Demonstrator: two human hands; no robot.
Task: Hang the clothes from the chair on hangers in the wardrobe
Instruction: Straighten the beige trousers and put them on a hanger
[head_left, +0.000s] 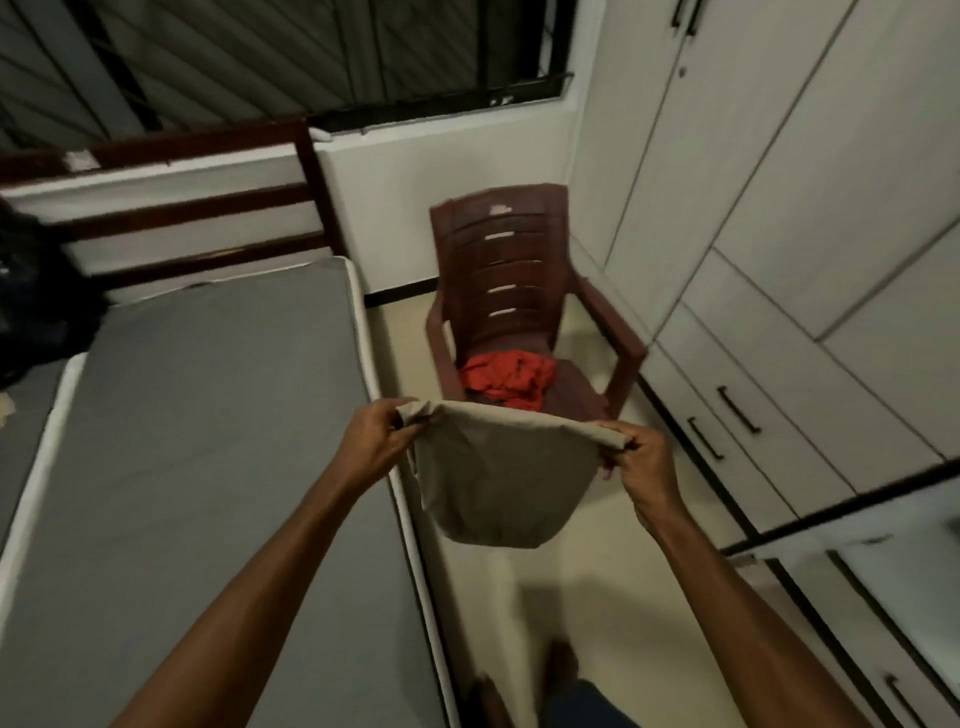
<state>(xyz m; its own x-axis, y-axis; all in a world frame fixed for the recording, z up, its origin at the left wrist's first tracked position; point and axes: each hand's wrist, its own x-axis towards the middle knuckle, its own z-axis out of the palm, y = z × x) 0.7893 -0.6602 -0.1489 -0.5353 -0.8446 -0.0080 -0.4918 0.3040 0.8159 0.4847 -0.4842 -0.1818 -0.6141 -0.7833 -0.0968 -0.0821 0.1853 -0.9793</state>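
A beige garment hangs in the air in front of the brown plastic chair. My left hand pinches its upper left corner and my right hand pinches its upper right corner, so the cloth sags between them. A crumpled red-orange garment lies on the chair's seat. The pale wardrobe stands along the right side with its doors closed. No hanger is in view.
A bed with a grey mattress fills the left side, with a dark bundle at its far end. The chair stands in the corner under a barred window. Drawers with black handles sit low in the wardrobe. My feet show at the bottom.
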